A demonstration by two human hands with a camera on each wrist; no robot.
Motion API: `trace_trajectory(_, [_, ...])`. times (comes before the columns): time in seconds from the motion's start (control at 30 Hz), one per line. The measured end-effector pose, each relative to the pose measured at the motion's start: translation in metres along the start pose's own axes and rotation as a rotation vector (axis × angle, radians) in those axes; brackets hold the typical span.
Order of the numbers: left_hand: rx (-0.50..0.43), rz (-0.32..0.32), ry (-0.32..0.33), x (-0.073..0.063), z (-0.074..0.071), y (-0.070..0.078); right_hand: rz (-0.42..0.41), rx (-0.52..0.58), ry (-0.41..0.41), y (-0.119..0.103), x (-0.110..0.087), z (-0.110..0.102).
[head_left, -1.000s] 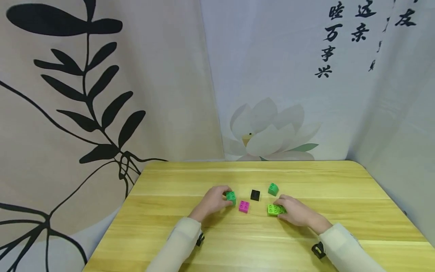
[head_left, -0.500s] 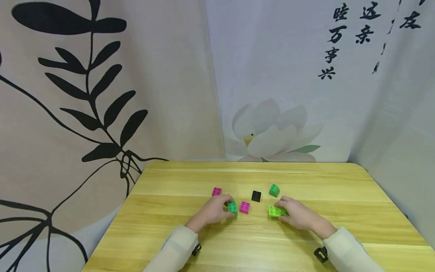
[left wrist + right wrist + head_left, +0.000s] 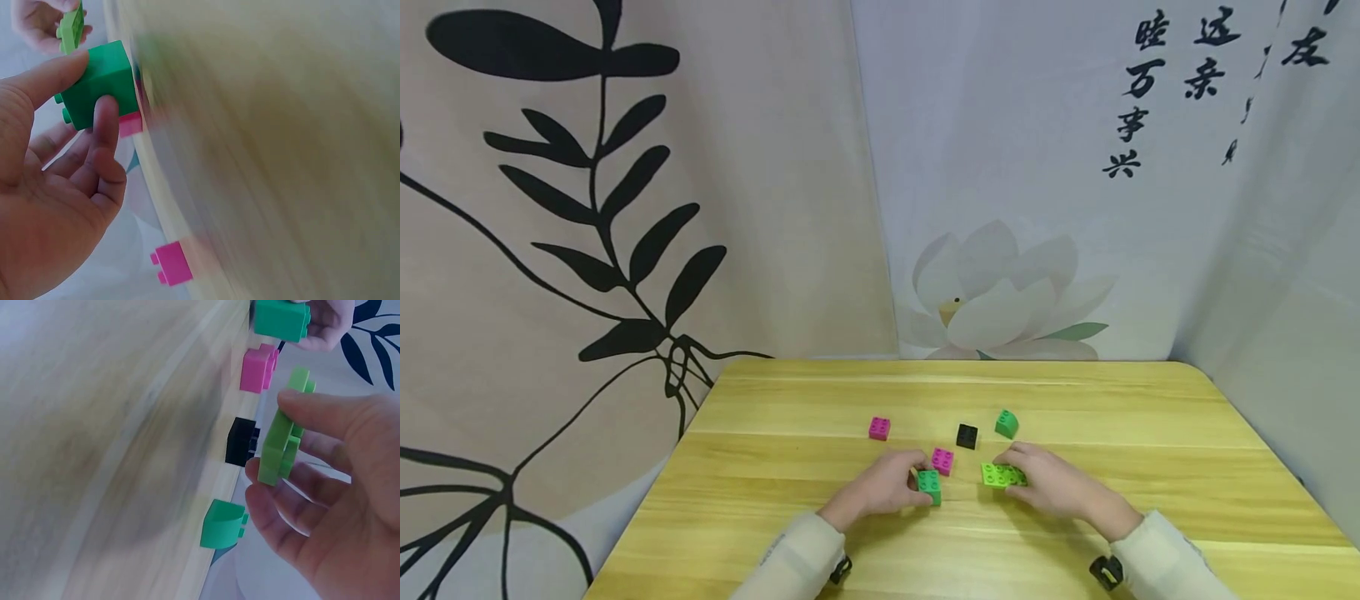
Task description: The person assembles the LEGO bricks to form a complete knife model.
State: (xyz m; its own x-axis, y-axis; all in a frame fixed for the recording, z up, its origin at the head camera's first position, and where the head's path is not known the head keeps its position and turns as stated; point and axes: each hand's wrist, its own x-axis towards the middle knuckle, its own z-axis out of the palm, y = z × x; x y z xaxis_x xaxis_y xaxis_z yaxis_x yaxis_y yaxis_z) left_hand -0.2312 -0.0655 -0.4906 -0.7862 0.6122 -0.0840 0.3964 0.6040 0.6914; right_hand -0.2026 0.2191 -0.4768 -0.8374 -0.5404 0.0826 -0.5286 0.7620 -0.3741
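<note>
My left hand [image 3: 895,483] pinches a green building block [image 3: 103,81] between thumb and fingers, its studs facing up in the head view. My right hand [image 3: 1056,482] holds a flat lime-green building block [image 3: 284,434] by its edges, raised over the table in the right wrist view. Just beyond the green block lies a pink block [image 3: 942,461]. A second pink block [image 3: 879,428] sits farther back on the left. Behind the gap between the hands are a black block [image 3: 967,436] and a green block with a curved side [image 3: 1007,423].
The wooden table [image 3: 760,467] reaches back to a curtain [image 3: 790,208] printed with plants and black characters. Each wrist carries a black strap device, such as the one at the right sleeve [image 3: 1107,572].
My left hand has brought the green block nearer and to the right, uncovering the back-left pink block. My right hand has shifted the lime-green block slightly left and nearer.
</note>
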Motion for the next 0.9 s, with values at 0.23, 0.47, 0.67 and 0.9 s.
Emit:
trace_trajectory(0.23, [-0.069, 0.0, -0.032, 0.002, 0.009, 0.006, -0.053, 0.012, -0.012, -0.009, -0.001, -0.002])
trace_trajectory(0.47, [-0.092, -0.008, -0.044, 0.006, 0.017, 0.011, -0.069, 0.046, -0.031, -0.016, 0.0, -0.003])
trace_trajectory(0.67, [-0.064, 0.015, -0.053, 0.009, 0.02, 0.017, -0.071, 0.077, -0.014, -0.02, 0.002, -0.002])
trace_trajectory(0.9, [-0.074, 0.029, -0.064, 0.01, 0.021, 0.023, -0.09, 0.126, 0.001, -0.024, 0.005, 0.001])
